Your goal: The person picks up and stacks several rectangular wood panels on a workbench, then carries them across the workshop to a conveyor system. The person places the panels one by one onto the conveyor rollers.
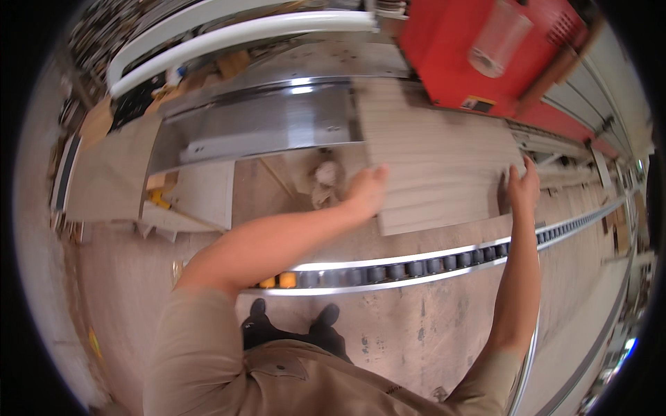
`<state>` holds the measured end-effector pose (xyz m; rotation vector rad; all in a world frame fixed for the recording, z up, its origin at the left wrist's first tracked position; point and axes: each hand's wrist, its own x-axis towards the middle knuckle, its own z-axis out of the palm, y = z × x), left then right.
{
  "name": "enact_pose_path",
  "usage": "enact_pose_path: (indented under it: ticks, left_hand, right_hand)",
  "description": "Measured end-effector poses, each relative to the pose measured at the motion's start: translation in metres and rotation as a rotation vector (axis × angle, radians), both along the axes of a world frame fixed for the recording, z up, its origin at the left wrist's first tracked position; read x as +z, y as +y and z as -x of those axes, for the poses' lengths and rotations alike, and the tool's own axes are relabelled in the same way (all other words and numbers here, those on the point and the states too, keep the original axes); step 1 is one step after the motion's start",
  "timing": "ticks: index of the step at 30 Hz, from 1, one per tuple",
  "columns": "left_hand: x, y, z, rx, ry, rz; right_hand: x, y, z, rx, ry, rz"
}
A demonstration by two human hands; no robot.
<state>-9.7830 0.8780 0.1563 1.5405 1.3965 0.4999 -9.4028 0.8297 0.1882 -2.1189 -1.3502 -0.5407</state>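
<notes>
A wide, pale wood-grain board (444,159) lies in front of me, partly on the metal machine table. My left hand (368,191) is closed on its left edge, slightly blurred, with the fingertips over the board's face. At the opposite edge, my right hand (524,187) grips near the right side, thumb and fingers bent round the rim. Parts of the fingers on the underside are hidden. The board's near edge reaches out over the gap before the roller rail.
A red machine housing (479,55) stands just beyond the board. The shiny metal table (263,121) extends left. Between me and the board runs a roller conveyor rail (416,267) with dark and orange rollers. Another panel (111,166) sits at the far left.
</notes>
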Motion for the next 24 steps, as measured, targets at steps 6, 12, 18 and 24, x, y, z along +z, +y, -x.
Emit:
enact_pose_path:
  ticks: [6,12,18,24]
  left_hand:
    - [0.029,0.010,-0.047,-0.130,-0.309,0.272]
    - [0.088,0.012,0.151,-0.779,-0.404,-0.179]
    - [-0.017,-0.058,0.702,1.034,-0.441,-0.684]
    - [-0.111,-0.085,0.912,1.300,-0.858,0.006]
  right_hand:
    - [0.010,-0.071,0.130,0.128,0.052,0.068]
    - [0.037,-0.073,0.352,0.459,0.316,0.124]
    - [0.016,-0.068,0.665,0.993,0.894,0.649]
    - [-0.069,0.005,0.922,0.388,1.481,0.823]
